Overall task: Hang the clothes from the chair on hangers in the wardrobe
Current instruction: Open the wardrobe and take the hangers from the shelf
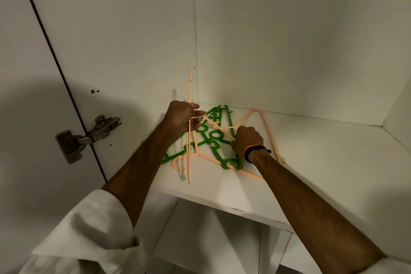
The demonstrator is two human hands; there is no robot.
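My left hand (182,118) pinches an upright peach hanger (189,131) at 10 o'clock of the hanger pile (213,140). My right hand (248,140) is curled round another peach hanger's bar at 3 o'clock. All sit on the wardrobe shelf (322,151). Risk: hooks snag the green hangers (219,153), and pulling drags the tangle off the shelf edge. No clothes or chair in view.

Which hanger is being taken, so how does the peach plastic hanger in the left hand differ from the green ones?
The peach plastic hanger stands upright, lifted edge-on in the left hand; the green plastic hangers lie flat on the white shelf. Peach is thin and plain; green is thicker with round loops. Both are plastic.
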